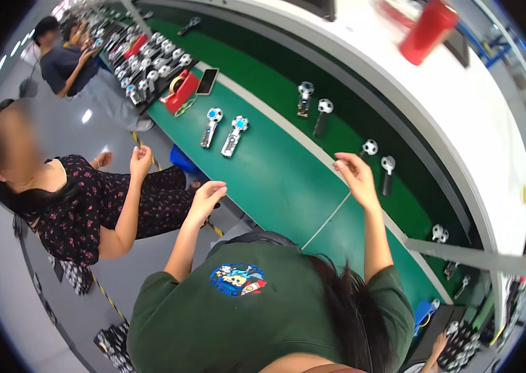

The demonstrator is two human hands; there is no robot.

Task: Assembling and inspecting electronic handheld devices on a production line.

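My left hand point(205, 200) hovers by the near edge of the green workbench point(269, 186), fingers loosely bent, with nothing visible in it. My right hand point(357, 177) is raised beside the belt, fingers curved and apart, also holding nothing I can see. Ahead on the bench lie two football-patterned handheld devices, a left one point(211, 127) and a right one point(235, 136), with blue centres and handles that show inner parts. Nearest my right hand, on the green belt, are a football-headed device point(369, 148) and a dark-handled one point(387, 175).
A red tape dispenser point(181, 91) and a phone point(207, 81) lie farther along the bench, before a black tray point(151, 71) crowded with devices. More devices point(323, 117) sit on the belt. A white shelf point(487, 118) carries a red can point(428, 32). A co-worker point(76, 205) is at left.
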